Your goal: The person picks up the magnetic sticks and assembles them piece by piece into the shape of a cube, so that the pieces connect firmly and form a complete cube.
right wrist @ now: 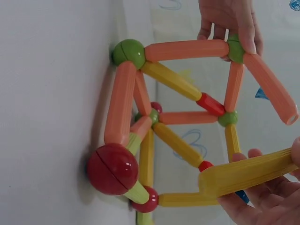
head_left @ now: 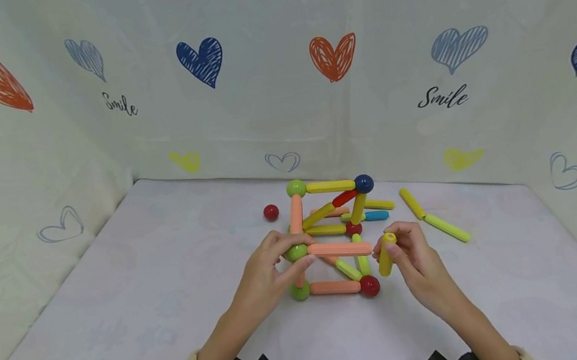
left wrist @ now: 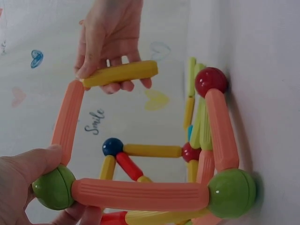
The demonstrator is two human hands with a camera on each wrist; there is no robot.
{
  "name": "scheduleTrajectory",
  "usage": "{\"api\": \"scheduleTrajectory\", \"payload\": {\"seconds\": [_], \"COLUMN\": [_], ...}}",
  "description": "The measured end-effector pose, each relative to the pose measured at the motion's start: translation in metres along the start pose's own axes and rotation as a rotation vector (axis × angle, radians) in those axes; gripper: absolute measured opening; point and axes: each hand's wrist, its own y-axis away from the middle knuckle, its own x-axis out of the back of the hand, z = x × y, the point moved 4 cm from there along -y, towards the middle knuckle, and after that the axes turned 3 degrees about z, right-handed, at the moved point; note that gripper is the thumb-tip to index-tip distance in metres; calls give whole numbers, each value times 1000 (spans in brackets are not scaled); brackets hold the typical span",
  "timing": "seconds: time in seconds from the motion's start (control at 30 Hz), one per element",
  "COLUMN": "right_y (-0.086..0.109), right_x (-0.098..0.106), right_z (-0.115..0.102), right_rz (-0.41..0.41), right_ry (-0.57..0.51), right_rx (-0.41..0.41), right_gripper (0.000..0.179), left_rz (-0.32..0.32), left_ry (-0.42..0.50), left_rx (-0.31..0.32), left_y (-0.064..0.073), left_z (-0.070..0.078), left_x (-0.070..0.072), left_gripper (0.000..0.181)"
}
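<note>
Currently, from my remote post, I see the left hand (head_left: 267, 270) pinching the upper green ball (head_left: 297, 253) between thumb and fingers. From this ball extends a salmon rod (head_left: 339, 249), whose other end is free. Near that end, but apart from it, the right hand (head_left: 419, 266) grips a yellow rod (head_left: 385, 260). Below, one lower salmon rod (head_left: 335, 287) joins a lower green ball (head_left: 300, 292) to a red ball (head_left: 370, 286) on the table (head_left: 121, 326).
</note>
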Motion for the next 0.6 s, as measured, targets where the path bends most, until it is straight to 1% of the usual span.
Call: {"api": "scheduleTrajectory", "payload": {"seconds": [0.1, 0.23, 0.4, 0.53, 0.6], "right_y": [1, 0, 1, 4, 4], "right_x": [-3, -7, -9, -14, -15], "right_z": [0, 7, 15, 18, 19], "right_rz": [-45, -91, -81, -85, -86], "right_ry": [50, 90, 80, 55, 61], "right_rx": [-3, -60, -122, -111, -99], "right_gripper": [20, 21, 22, 23, 24], "left_rz": [0, 0, 0, 8, 11], "left_ry": [-4, -9, -10, -21, -23], "left_rx": [-6, -9, -9, -15, -15], "left_y": [0, 0, 0, 0, 0], "left_z": [0, 0, -1, -1, -1], "left_x": [0, 0, 0, 0, 0], "left_gripper": [28, 28, 28, 28, 27]}}
